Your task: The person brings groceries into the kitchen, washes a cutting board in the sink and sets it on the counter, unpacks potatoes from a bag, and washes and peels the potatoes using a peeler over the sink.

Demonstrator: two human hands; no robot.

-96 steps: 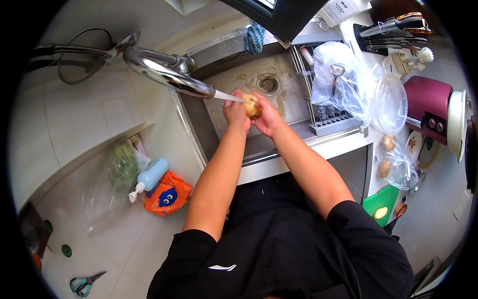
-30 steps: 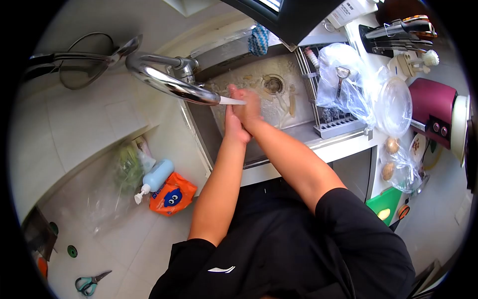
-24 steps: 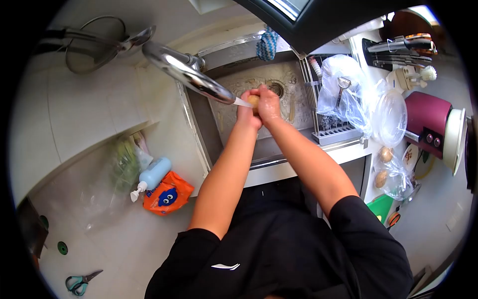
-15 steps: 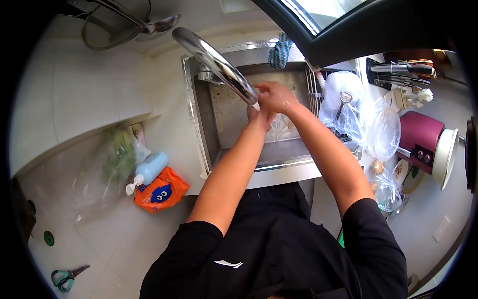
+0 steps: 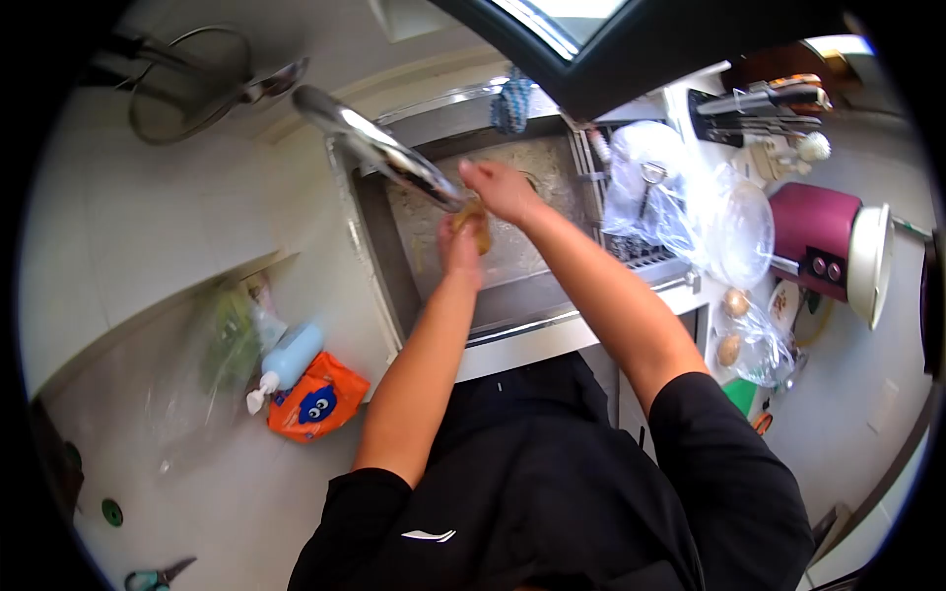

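Below the tip of the chrome tap [image 5: 379,148], over the metal sink [image 5: 512,300], my left hand [image 5: 459,246] is closed around a yellow-brown lump that looks like a potato [image 5: 480,229]. Part of it is hidden by my fingers, and motion blurs its outline. My right hand [image 5: 501,189] is raised just above and to the right of it, apart from it. Its fingers are loosely bent and spread, and nothing shows in them. The sink floor looks wet.
Right of the sink, a peeler [image 5: 652,174] lies on clear plastic bags [image 5: 641,212] on a rack. Beyond stand a knife holder [image 5: 714,118] and a maroon appliance [image 5: 808,236]. At left are a blue pump bottle [image 5: 296,355], an orange packet [image 5: 320,404] and scissors [image 5: 158,576].
My hands have come apart; the right one moved up and off the left. The yellow-brown lump now shows in my left hand. The head view has shifted and turned slightly.
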